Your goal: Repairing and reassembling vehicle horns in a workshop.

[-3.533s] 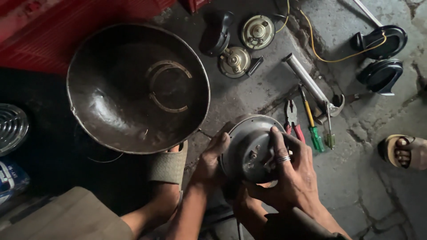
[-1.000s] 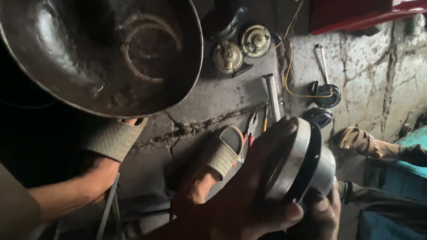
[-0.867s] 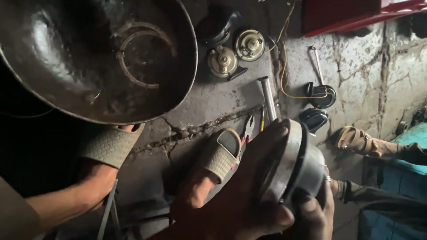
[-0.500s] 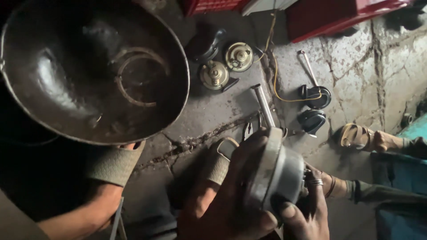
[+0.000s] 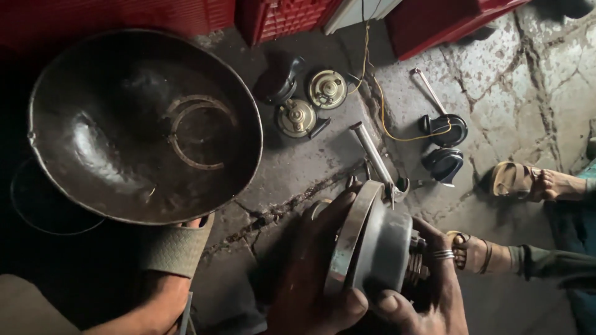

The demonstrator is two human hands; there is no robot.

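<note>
Cracked concrete floor [image 5: 298,174], dim light, red crates [image 5: 279,18] along the top. Round metal horn unit [image 5: 372,242] is gripped lower centre, now tipped on edge rather than face-up as earlier. Left hand [image 5: 313,279] fingers are wrapped over its rim; right hand [image 5: 428,291] fingers are curled behind. Large metal bowl [image 5: 143,124] sits upper left.

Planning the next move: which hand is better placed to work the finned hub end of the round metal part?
Probably right: the right hand already sits at the round metal part's finned hub end, while the left hand steadies its rim.
</note>
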